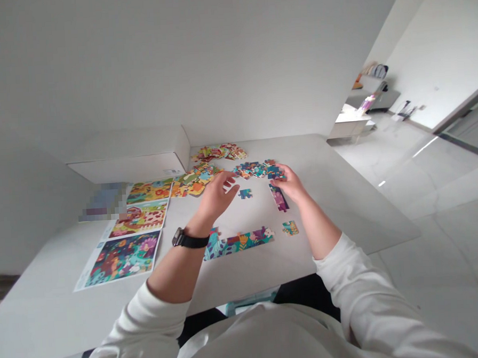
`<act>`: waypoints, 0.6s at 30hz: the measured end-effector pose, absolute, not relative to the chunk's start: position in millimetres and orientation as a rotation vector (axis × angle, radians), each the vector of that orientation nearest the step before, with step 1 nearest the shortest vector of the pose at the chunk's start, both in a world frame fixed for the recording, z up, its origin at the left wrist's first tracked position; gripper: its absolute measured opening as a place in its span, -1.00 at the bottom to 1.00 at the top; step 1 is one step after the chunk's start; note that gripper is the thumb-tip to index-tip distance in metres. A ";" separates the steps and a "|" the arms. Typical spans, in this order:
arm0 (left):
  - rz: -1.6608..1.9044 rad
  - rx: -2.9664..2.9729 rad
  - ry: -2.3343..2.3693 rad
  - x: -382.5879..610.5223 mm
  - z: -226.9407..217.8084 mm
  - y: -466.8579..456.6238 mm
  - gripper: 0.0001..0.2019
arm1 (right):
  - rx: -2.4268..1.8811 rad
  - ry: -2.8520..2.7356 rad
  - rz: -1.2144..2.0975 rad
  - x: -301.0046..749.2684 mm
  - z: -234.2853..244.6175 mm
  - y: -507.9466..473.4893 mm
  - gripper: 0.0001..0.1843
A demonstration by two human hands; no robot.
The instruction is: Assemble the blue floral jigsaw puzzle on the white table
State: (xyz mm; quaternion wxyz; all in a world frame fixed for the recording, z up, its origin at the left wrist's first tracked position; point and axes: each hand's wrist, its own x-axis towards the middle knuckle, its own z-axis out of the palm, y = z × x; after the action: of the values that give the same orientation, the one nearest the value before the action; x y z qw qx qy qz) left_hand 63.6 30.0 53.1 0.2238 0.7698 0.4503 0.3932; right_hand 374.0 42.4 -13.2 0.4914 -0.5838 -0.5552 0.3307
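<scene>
Two bare hands were recorded above one white surface (320, 196). The left hand (219, 195), its wrist banded by one black watch (179, 237), was held with fingers parted and nothing seen between them, near one loose blue piece (245, 193). The right hand (291, 186) was placed with its fingers set about a blue patch of puzzle (276, 171), at the far end of one purple strip (280, 199); whether the patch was gripped could not be told. Also listed: one longer joined strip (246, 242), laid nearest the body; one separate teal-and-yellow section (290, 228), to its right; three heaps of pieces, namely one blue (254, 169), one yellow (195, 182), one red-and-yellow (223, 151), their contents too crowded to be counted; three printed pictures (123, 257), set in a column at left; and one white box (130, 167), stood behind them.
</scene>
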 end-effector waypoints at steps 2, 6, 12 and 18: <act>1.023 2.217 1.235 71.7 45.2 35.8 -0.67 | -1.448 -1.365 0.768 375.6 -12.9 41.4 -0.13; 0.943 2.364 1.217 81.4 19.1 38.1 -0.63 | -1.510 -1.424 0.676 376.5 -12.3 39.0 -0.27; 0.715 2.512 1.176 83.9 -18.0 39.4 -0.65 | -1.552 -1.640 0.619 367.7 -14.2 35.5 -0.41; 0.665 2.519 1.225 82.5 -21.5 40.9 -0.70 | -1.580 -1.846 0.548 361.4 -15.3 32.3 -0.43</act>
State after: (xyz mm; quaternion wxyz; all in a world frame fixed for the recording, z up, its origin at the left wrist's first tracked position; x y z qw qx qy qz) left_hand 82.5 40.9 -21.5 0.1311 0.8674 0.4218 0.2292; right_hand 361.4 32.3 -15.3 0.3198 -0.6010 -0.7022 0.2085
